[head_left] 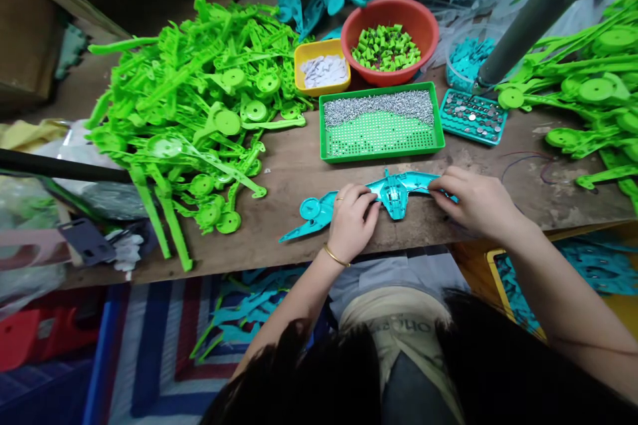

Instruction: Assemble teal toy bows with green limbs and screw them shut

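A long teal plastic toy part (393, 194) lies across the near edge of the wooden table (294, 172). My left hand (351, 220) rests on its left half with fingers curled, pinching it near the middle. My right hand (473, 202) is closed over its right end. A round disc at the part's left tip sticks out past my left hand. A gold bangle is on my left wrist.
A big heap of green plastic parts (199, 106) fills the left. A green tray of screws (381, 121), a yellow tub (321, 66), a red bowl (389, 36) and a teal tray of button cells (472, 116) stand behind. More green parts (593, 93) lie right; a grey pole (538, 10) rises there.
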`<state>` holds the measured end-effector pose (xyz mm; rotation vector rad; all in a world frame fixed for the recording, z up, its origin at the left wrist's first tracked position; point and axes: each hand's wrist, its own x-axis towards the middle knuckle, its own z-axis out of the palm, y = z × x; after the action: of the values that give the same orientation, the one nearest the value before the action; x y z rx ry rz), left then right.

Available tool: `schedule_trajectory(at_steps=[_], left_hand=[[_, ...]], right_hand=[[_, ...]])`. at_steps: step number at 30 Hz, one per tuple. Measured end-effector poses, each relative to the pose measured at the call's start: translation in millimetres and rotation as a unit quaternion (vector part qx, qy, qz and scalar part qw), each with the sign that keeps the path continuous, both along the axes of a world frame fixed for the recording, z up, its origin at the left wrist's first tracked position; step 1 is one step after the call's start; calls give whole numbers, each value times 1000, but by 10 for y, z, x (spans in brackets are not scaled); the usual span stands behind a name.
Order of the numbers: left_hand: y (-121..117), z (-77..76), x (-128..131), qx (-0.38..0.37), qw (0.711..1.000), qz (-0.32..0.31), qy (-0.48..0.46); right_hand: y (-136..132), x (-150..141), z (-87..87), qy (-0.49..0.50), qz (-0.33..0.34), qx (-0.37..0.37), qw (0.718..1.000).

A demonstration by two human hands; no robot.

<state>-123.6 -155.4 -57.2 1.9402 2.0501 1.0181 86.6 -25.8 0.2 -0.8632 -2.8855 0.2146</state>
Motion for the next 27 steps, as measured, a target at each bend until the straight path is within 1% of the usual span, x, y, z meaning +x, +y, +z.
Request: schedule_trajectory(at_steps=[3, 6, 9, 12, 14, 15, 16, 17, 18, 20, 22, 23, 24, 25, 26, 27], left_hand=[[-48, -4, 43, -6, 1000, 13, 3], [-67, -21, 60, -7, 1000, 21, 5], [-75, -24, 64, -4, 1000, 25, 1], [-81, 34, 91, 9, 999, 46, -14], [-73, 112, 137, 14, 997, 61, -56], [-61, 157, 168, 4, 993, 62, -99], [-44, 201, 203, -13, 985, 59, -163], [-20, 241, 240, -35, 968, 54, -241], [8, 275, 276, -54, 941, 53, -329], [70, 318, 336, -70, 867, 67, -489], [126, 328, 372, -62, 797, 88, -594], [148, 325, 380, -61, 774, 95, -624], [163, 320, 379, -61, 758, 97, -642], [172, 315, 373, -63, 751, 93, -650], [176, 312, 360, -64, 753, 84, -649], [173, 314, 342, -63, 763, 69, -640]], right_hand=[[21, -53, 24, -20, 51, 9, 998], [52, -103, 20, -7, 84, -12, 996], [96, -102, 13, 15, 85, -45, 995], [113, -59, 36, 50, 82, -70, 993], [87, -34, 66, 92, 87, -77, 989], [63, -28, 79, 121, 88, -77, 986], [33, -28, 87, 153, 87, -79, 981], [-2, -34, 87, 183, 84, -81, 976], [-37, -46, 80, 206, 83, -84, 971], [-104, -80, 41, 230, 91, -94, 964], [-154, -116, -16, 229, 108, -109, 961], [-170, -132, -45, 225, 115, -116, 960], [-181, -145, -72, 222, 119, -123, 960], [-185, -156, -95, 218, 120, -132, 959], [-185, -164, -114, 214, 119, -144, 959], [-181, -170, -128, 210, 114, -160, 958]])
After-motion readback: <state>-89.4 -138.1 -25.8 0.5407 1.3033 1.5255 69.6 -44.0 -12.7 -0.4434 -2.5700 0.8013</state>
